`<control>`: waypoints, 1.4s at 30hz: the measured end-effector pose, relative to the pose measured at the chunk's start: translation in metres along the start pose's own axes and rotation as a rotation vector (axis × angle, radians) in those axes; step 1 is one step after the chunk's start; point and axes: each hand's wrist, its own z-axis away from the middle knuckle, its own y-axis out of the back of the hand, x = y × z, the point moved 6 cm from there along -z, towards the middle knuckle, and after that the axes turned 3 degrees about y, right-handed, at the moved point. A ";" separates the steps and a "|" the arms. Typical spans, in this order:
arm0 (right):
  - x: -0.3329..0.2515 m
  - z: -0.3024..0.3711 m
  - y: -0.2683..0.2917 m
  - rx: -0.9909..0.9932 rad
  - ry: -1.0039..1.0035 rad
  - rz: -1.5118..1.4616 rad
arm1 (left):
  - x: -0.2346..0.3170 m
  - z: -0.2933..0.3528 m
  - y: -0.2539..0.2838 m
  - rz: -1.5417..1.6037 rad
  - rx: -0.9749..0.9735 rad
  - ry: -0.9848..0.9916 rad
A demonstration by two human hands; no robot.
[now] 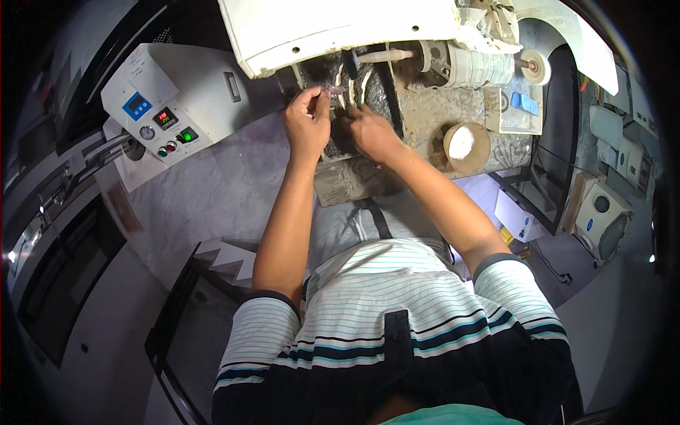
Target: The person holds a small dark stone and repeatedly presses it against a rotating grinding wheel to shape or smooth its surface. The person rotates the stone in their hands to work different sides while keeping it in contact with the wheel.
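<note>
- Left hand [308,124] up at the tray's left edge, thumb and forefinger closed together on a small dark piece [338,91], which pokes out to the right of the fingertips!
- Right hand [375,134] sits over the front half of the dark, wet tray [386,106], fingers bent downward; from here I can't tell whether they grip anything.
- Above the piece, the tapered spindle [386,56] points in over the tray's back edge.
- And a round tub [483,154], white inside, stands by the surface's front edge, right of the tray.
</note>
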 end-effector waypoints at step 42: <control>0.046 -0.004 0.054 0.536 -0.392 -0.715 | -0.004 -0.012 -0.032 0.028 0.009 0.132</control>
